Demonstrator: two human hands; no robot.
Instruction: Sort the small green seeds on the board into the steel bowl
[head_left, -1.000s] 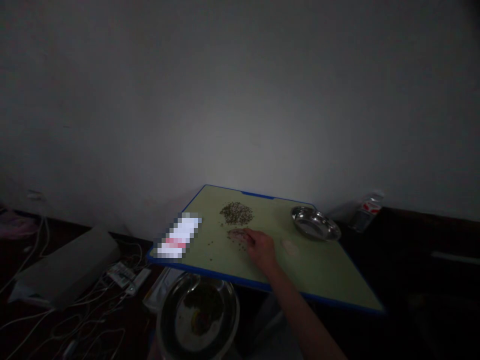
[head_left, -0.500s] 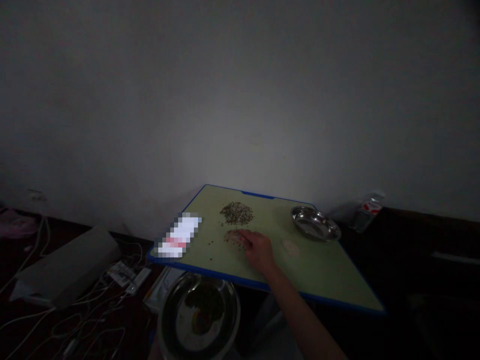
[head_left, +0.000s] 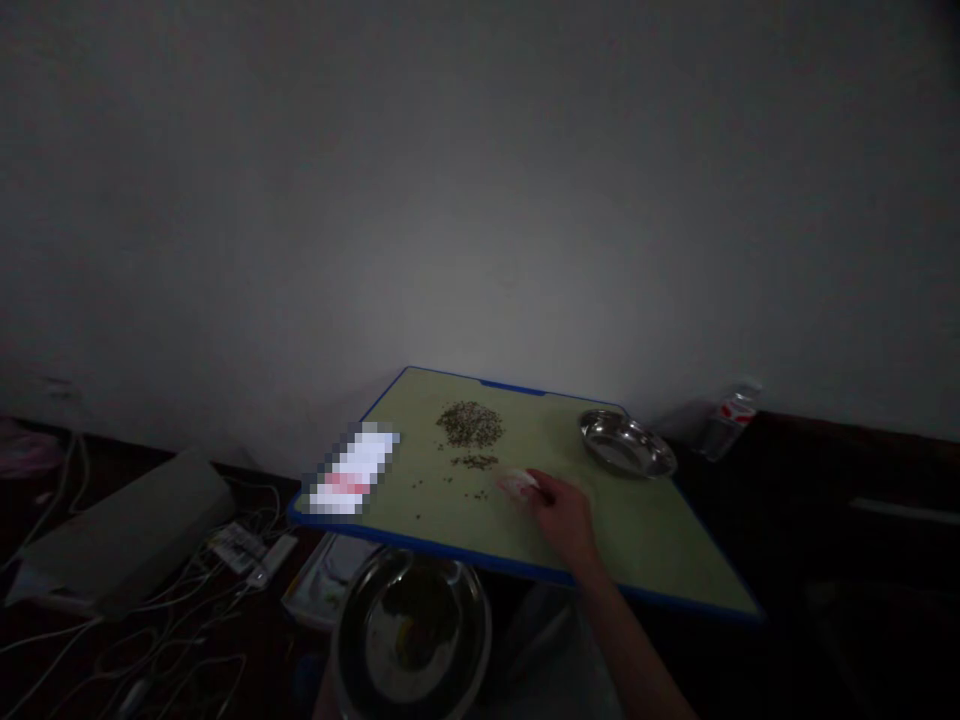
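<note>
The right hand [head_left: 562, 512] lies palm down on the pale green, blue-edged rectangular board [head_left: 645, 540], near the middle of its near edge. Its fingers are drawn close together and bent, with the fingertips [head_left: 519, 485] on the board's surface. The dim light hides whether they pinch anything.

Just beyond the fingertips, toward the board's far edge, lies a thin scatter of small dark seeds [head_left: 474, 461], apart from the hand. Farther on is a larger heap of greenish-brown seeds [head_left: 469, 423].

A shallow round steel dish [head_left: 626, 445] sits at the board's far right corner. The surface between it and the hand is bare, as is the near right part.

A round steel bowl [head_left: 390, 562] with dark bits inside is below the board's near edge. A white and pink patch [head_left: 351, 472] on the left edge is blurred out.

Off the far right corner, a clear plastic bottle [head_left: 726, 420] has a red and white label too small to read.
</note>
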